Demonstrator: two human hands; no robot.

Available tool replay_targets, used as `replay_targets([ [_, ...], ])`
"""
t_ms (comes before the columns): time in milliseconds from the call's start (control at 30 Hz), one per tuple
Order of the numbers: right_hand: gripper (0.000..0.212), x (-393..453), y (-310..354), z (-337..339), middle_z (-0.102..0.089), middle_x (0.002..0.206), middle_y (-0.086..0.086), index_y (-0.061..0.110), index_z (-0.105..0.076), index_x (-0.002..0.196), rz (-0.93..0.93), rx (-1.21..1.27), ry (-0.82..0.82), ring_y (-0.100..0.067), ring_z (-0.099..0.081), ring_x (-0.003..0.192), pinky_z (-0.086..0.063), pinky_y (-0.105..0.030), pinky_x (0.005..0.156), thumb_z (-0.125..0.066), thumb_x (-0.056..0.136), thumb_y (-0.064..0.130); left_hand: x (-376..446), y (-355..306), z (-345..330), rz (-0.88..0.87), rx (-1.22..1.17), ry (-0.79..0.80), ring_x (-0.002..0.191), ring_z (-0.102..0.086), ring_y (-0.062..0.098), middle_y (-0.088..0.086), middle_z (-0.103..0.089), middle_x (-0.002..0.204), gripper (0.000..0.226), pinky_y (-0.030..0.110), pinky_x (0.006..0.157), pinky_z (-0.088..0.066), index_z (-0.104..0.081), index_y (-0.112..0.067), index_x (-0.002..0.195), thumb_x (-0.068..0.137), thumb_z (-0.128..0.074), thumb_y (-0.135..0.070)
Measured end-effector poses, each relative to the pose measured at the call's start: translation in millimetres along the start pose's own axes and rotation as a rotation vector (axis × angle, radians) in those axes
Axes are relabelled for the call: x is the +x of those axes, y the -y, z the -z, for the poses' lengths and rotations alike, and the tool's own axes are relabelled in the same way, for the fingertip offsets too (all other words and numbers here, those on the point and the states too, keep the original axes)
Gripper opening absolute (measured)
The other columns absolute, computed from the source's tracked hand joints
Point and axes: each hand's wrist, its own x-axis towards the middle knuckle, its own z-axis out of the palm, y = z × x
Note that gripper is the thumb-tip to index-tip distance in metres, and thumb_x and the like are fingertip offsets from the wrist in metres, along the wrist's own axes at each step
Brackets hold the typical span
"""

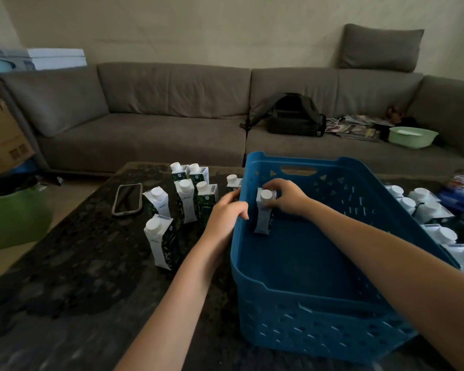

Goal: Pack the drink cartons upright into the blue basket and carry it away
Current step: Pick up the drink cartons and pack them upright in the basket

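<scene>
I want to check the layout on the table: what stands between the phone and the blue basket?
In the head view, drink cartons with white caps stand upright between the phone and the blue basket. The left hand grips the basket's near-left rim there too.

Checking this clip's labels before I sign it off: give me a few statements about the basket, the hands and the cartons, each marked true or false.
1. The right hand grips a carton standing upright inside the blue basket. True.
2. The left hand holds the phone. False: the phone lies untouched on the table; the left hand grips the basket's left rim.
3. The basket is nearly full. False: only that one carton shows inside.
4. More cartons stand on the table left of the basket and right of it. True.
5. The cartons left of the basket lie flat. False: they stand upright.
</scene>
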Motion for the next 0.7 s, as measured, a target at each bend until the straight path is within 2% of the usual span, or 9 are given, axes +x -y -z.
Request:
replay_targets([
  [100, 0.053, 2, 3, -11, -0.054, 0.134, -0.007, 0.011, -0.054, 0.131, 0.011, -0.003, 0.008, -0.023, -0.050, 0.123, -0.040, -0.027, 0.095, -0.073, 0.081, 0.014, -6, 0, -4, -0.001, -0.084, -0.026, 0.089, -0.054, 0.027, 0.009, -0.058, 0.098, 0.040, 0.039, 0.078, -0.039, -0.064, -0.014, 0.098, 0.062, -0.048, -0.008],
  [233, 0.052, 8, 6, -11, -0.055, 0.131, -0.008, 0.013, -0.053, 0.128, 0.005, -0.082, 0.033, -0.026, -0.052, 0.119, -0.044, -0.031, 0.093, -0.072, 0.080, 0.011, -9, 5, -7, 0.023, -0.273, 0.004, 0.080, -0.057, 0.025, 0.008, -0.062, 0.089, 0.064, 0.032, 0.066, -0.042, -0.063, -0.012, 0.115, 0.054, -0.044, -0.007],
  [333, 0.047, 13, 6, -16, -0.057, 0.128, -0.012, 0.013, -0.054, 0.125, -0.026, -0.080, -0.031, -0.029, -0.055, 0.114, -0.047, -0.035, 0.089, -0.070, 0.080, 0.007, -5, 7, -7, 0.029, -0.284, 0.006, 0.089, -0.056, 0.030, 0.012, -0.062, 0.095, 0.071, 0.037, 0.073, -0.042, -0.060, -0.012, 0.123, 0.054, -0.045, -0.007],
  [467, 0.046, 17, 4, -21, -0.055, 0.128, -0.014, 0.014, -0.051, 0.129, -0.041, -0.086, -0.065, -0.032, -0.052, 0.117, -0.046, -0.037, 0.089, -0.065, 0.085, 0.009, -3, 9, -6, 0.009, -0.274, 0.024, 0.093, -0.058, 0.028, 0.010, -0.063, 0.098, 0.069, 0.037, 0.075, -0.045, -0.060, -0.016, 0.122, 0.055, -0.046, -0.008],
  [533, 0.045, 17, 2, -19, -0.054, 0.125, -0.016, 0.017, -0.050, 0.128, -0.017, -0.129, -0.025, -0.034, -0.051, 0.117, -0.045, -0.040, 0.092, -0.063, 0.085, 0.011, -4, 9, -7, 0.021, -0.281, 0.013, 0.092, -0.059, 0.027, 0.009, -0.064, 0.096, 0.059, 0.037, 0.075, -0.045, -0.064, -0.018, 0.113, 0.057, -0.048, -0.010],
  [633, 0.048, 14, -1, -18, -0.048, 0.123, -0.018, 0.020, -0.047, 0.131, 0.009, -0.202, 0.005, -0.038, -0.049, 0.114, -0.043, -0.042, 0.096, -0.064, 0.086, 0.015, -8, 10, -3, 0.023, -0.095, -0.072, 0.093, -0.061, 0.031, 0.007, -0.065, 0.088, 0.014, 0.039, 0.076, -0.042, -0.067, -0.020, 0.080, 0.070, -0.059, -0.025],
  [667, 0.052, 13, -2, -16, -0.044, 0.126, -0.017, 0.022, -0.047, 0.133, -0.003, -0.215, 0.000, -0.040, -0.047, 0.116, -0.041, -0.044, 0.100, -0.067, 0.085, 0.018, -11, 11, 0, 0.002, 0.007, -0.108, 0.090, -0.062, 0.030, 0.005, -0.064, 0.081, 0.019, 0.038, 0.073, -0.042, -0.064, -0.019, 0.070, 0.074, -0.060, -0.037],
  [700, 0.056, 12, -1, -14, -0.038, 0.130, -0.017, 0.025, -0.045, 0.135, -0.042, -0.225, 0.007, -0.041, -0.044, 0.119, -0.039, -0.045, 0.104, -0.069, 0.084, 0.022, -14, 14, 6, -0.054, 0.126, -0.151, 0.081, -0.062, 0.027, 0.003, -0.062, 0.072, 0.034, 0.035, 0.069, -0.041, -0.058, -0.018, 0.063, 0.080, -0.057, -0.047],
])
